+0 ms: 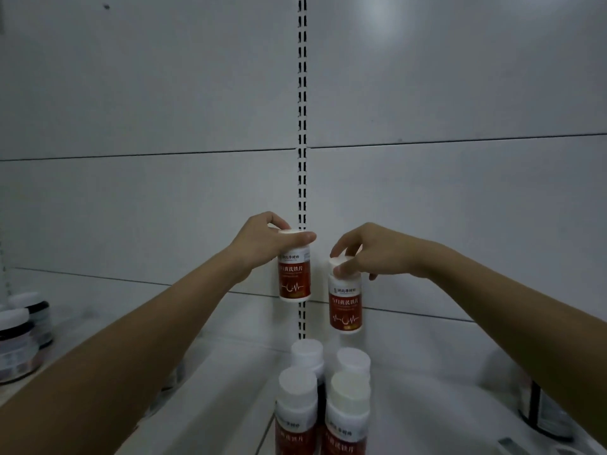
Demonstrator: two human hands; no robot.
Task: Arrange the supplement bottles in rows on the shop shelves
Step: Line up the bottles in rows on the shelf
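White shelf (210, 372) runs below a slotted back panel (302, 126), dark jars (23, 336) far left. Left hand (262, 244) has its grip clamped on one red-label bottle's (294, 277) cap, right hand (371, 251) likewise on a lower bottle (345, 307), both held above the shelf. Four standing bottles (323, 389) form two rows; I should lower mine upright behind them, labels forward, without bumping caps

Dim, bluish light fills the frame; a soft glare patch brightens the back panel (377, 14) at upper right. Wide-angle bending curves the edges, and jars (19, 336) at lower left blur, as do foreground bottles (297, 408).
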